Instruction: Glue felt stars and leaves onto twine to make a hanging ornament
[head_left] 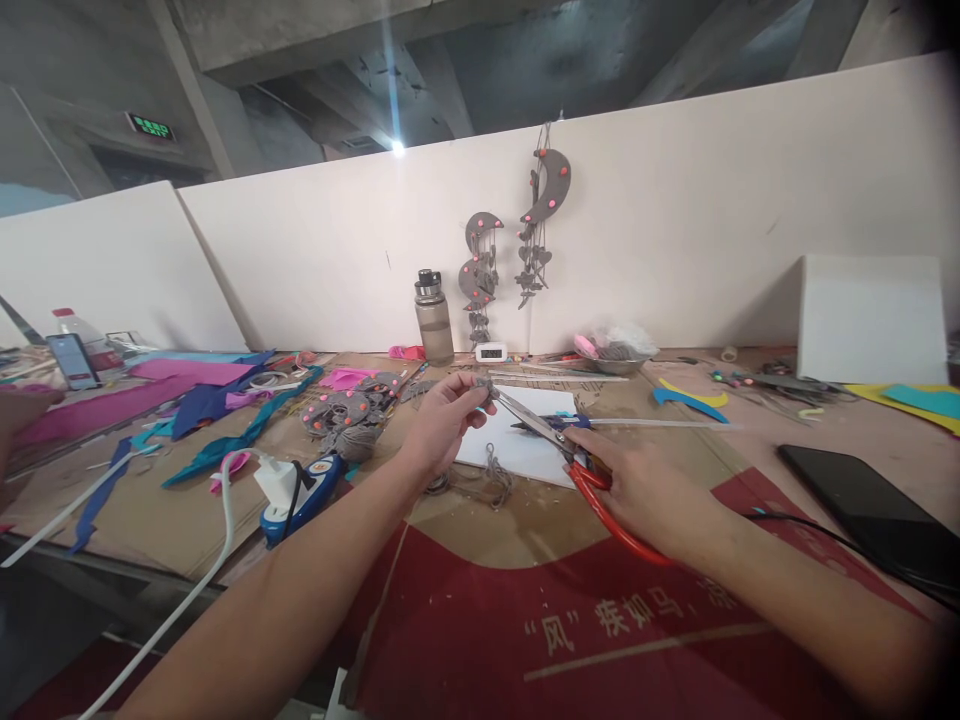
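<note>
My left hand (450, 418) is closed in a pinch on a small grey piece (488, 388), perhaps felt or yarn; its shape is largely hidden by the fingers. In my right hand (637, 475) is a pair of scissors (534, 420) with red handles. The tips of its blades meet the grey piece; whether the blades are apart I cannot tell. Below the hands, loose grey yarn (493, 478) lies at the edge of a white sheet (469, 450). A dark tool, perhaps a glue gun (534, 424), is partly hidden behind the scissors.
Left stands a blue-and-white power strip (319, 485) beside grey pieces with coloured dots (337, 410). Behind are a water bottle (433, 320), a small clock (491, 352) and a filled bowl (615, 350). Grey moon hangings (551, 185) hang on the white panel. A black phone (862, 510) lies right.
</note>
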